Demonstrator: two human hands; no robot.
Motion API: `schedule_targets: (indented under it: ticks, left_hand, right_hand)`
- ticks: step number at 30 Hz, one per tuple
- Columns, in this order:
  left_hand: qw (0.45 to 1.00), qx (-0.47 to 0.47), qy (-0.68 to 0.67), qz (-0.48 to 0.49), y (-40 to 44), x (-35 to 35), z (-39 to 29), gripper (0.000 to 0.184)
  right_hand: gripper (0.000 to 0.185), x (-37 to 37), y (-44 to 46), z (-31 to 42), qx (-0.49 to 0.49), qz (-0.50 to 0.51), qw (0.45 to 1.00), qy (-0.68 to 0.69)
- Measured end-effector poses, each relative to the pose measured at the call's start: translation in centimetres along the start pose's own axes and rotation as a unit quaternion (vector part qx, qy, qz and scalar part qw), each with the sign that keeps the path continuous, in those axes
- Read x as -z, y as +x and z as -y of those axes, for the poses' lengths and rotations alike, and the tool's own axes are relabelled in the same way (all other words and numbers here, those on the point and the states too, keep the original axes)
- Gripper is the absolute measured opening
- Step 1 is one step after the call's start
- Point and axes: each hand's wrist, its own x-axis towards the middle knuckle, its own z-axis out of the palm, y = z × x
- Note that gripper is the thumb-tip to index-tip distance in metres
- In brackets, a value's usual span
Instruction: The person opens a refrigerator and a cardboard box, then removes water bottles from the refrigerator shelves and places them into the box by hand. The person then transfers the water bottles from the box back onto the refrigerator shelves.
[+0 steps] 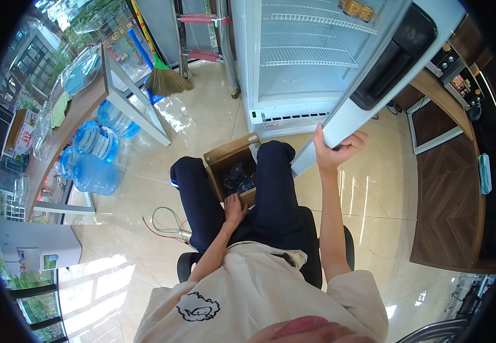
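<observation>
My right hand (339,150) grips the lower corner of the glass-fronted fridge's open door (348,111), with the thumb on its edge. Between my knees on the floor stands an open cardboard box (219,157) with several dark, shiny bottles or cans (238,178) inside, too shaded to make out. My left hand (234,210) is at the box's near rim, its fingers curled over the edge. Inside the fridge (285,83) are white wire shelves (308,55), with a few orange-yellow cans (354,8) on an upper one.
Large blue water bottles (96,171) stand at the left under a wooden table (88,111). A broom (168,80) and a ladder (202,54) are beyond. A wooden counter (448,194) is at the right. Thin hoses (168,230) lie left of my chair (311,248).
</observation>
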Motion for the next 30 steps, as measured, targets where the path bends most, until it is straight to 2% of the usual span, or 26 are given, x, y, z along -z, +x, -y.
schedule_targets:
  ticks: [20, 23, 27, 30]
  left_hand:
    - [0.989, -0.130, -0.067, -0.031, -1.8, 2.7, 4.8, 0.064]
    - [0.987, -0.132, -0.080, -0.039, -2.0, 3.0, 5.0, 0.062]
    - [0.989, -0.079, -0.121, -0.015, -2.4, 3.6, 5.3, 0.052]
    - [0.994, -0.081, -0.062, -0.032, -2.2, 3.7, 5.4, 0.050]
  right_hand:
    - [0.061, -0.7, 0.0, 0.1, -0.025, -0.008, 1.000, 0.011]
    - [0.060, -1.1, 0.1, 0.0, 0.006, -0.002, 1.000, -0.005]
    - [0.058, -1.4, 0.1, -0.1, 0.044, 0.015, 0.998, -0.032]
    - [0.057, -1.7, -0.3, -0.3, 0.023, 0.009, 0.999, -0.021]
